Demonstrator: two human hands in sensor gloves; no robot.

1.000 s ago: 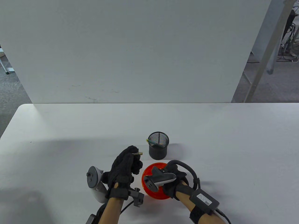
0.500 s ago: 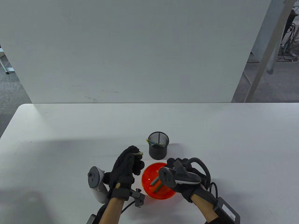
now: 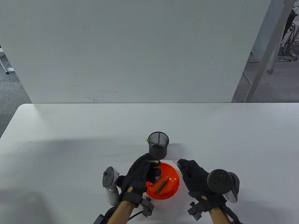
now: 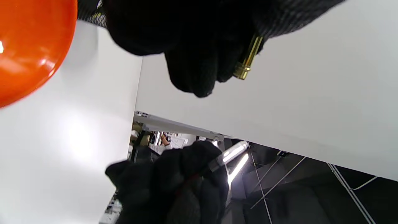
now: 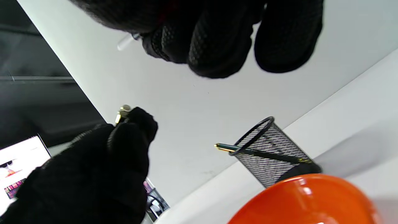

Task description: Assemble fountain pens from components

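Left hand (image 3: 140, 177) pinches a gold-tipped pen part (image 3: 154, 161) in its curled fingers (image 4: 192, 74), the tip jutting past them above the orange bowl (image 3: 174, 184). Right hand (image 3: 196, 179) closes its fingers (image 5: 217, 43) on a small clear part (image 3: 175, 163) at their tips, beside the mesh cup (image 3: 158, 148).

You face a white table (image 3: 70, 130) with rounded corners, backed by a tall white panel (image 3: 130, 46). Grey carpet (image 3: 9, 93) shows at left; at right, a metal table leg (image 3: 264, 60) and tangled cables (image 3: 288, 39) on the floor.
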